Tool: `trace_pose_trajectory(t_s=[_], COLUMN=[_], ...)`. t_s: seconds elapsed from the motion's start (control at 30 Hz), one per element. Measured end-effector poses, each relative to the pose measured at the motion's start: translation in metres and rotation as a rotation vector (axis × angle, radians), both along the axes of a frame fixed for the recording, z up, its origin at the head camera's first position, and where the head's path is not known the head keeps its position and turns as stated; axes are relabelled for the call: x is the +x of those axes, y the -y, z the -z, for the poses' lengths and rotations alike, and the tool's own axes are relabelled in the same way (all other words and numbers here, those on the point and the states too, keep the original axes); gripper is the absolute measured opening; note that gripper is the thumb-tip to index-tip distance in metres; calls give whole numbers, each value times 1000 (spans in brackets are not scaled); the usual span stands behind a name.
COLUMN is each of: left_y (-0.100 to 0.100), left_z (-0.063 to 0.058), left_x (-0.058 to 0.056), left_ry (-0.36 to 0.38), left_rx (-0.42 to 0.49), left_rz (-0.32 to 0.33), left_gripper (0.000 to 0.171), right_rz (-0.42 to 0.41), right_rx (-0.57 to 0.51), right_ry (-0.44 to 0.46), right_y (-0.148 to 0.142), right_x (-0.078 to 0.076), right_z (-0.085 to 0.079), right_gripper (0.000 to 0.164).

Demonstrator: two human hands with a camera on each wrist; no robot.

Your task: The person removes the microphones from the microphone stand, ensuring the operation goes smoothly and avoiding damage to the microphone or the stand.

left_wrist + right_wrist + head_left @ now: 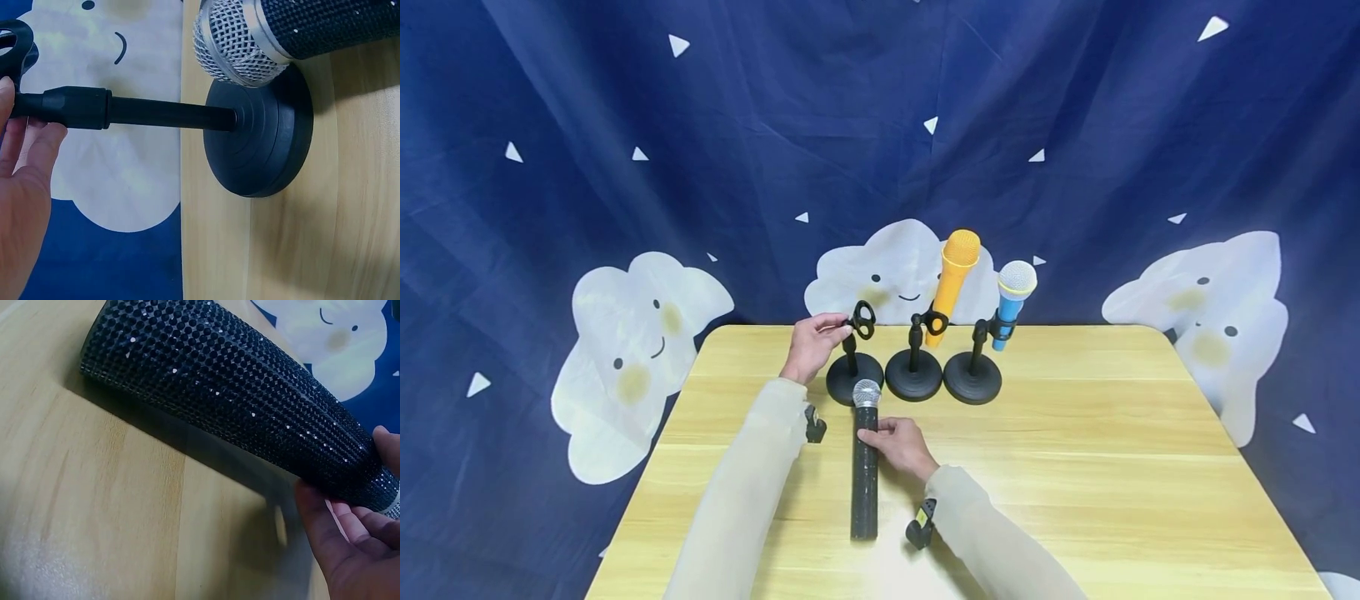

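Lengthwise forward, black microphone [865, 475] in right hand [907, 447], mesh head [867, 393] foremost.

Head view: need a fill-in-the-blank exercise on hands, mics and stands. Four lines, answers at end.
1. The right hand grips the silver-headed microphone, whose body is ____.
2. The left hand holds the empty stand, on the far ____ of the row.
3. The orange microphone is in the middle stand, which stands ____ the other two.
4. The white-headed microphone, in the far-right stand, has a ____ handle.

Missing words: black; left; between; blue.
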State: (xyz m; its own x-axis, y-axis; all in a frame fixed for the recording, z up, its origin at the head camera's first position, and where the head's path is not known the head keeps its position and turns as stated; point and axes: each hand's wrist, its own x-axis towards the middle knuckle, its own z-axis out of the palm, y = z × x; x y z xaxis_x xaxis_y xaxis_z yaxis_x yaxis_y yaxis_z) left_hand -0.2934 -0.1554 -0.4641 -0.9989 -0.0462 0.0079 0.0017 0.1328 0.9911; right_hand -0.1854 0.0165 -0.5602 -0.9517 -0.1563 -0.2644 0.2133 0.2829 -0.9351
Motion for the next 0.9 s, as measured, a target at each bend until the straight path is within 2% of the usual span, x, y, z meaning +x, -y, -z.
trace_pose_trajectory(t_s=[0.33, 0.5, 0.67, 0.9], left_y=[-1, -2, -2, 0], left_z=[2, 6, 3, 0], left_x=[-11, -15, -13, -13], left_ry=[-28, -21, -10, 17], left_rx=[-12, 7, -5, -39], left_rz=[-21, -29, -23, -22], left_gripper=[30, 33, 31, 30], right_rz=[-4, -13, -11, -13], right_rx=[2, 57, 116, 142], right_ry=[10, 22, 21, 16], right_y=[3, 5, 8, 10], right_x=[1, 2, 2, 1], right_z=[-1, 2, 3, 5], right_gripper=[41, 39, 36, 36])
